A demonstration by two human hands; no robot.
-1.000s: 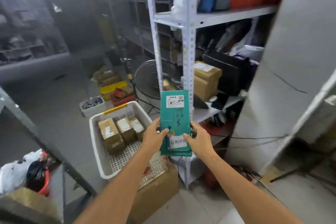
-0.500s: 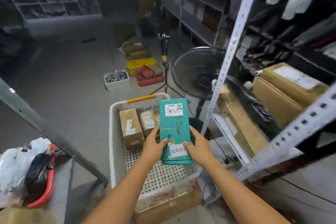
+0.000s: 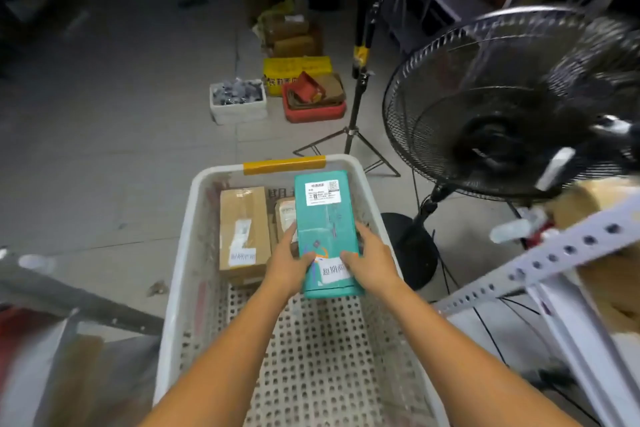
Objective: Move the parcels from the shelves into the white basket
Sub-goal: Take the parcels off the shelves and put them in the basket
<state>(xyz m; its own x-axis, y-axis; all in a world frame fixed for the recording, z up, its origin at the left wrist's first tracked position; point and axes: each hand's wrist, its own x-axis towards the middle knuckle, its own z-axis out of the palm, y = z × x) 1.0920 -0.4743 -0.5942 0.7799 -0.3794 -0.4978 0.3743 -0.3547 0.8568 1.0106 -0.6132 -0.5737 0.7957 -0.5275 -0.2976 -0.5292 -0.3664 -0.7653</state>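
Carried down from the shelf side since a moment ago, the teal parcel (image 3: 325,218) now sits inside the outline of the white basket (image 3: 189,236), over its far right part. A black pedestal fan (image 3: 502,107) stands to the right of the basket, with a perforated white shelf upright (image 3: 554,260) slanting across the corner below it. The parcel is held flat, label up, its long side pointing away from the person; whether it touches the basket's floor cannot be told. A long cardboard box (image 3: 244,218) lies at the basket's far left, with a smaller box (image 3: 284,218) between it and the parcel. The left hand (image 3: 289,263) grasps the parcel's near left edge, thumb on top, and the right hand (image 3: 372,258) grasps the near right edge the same way. Beyond, a tripod stand (image 3: 360,80), a red bin (image 3: 313,111) and a white tub (image 3: 239,107) sit on the floor.
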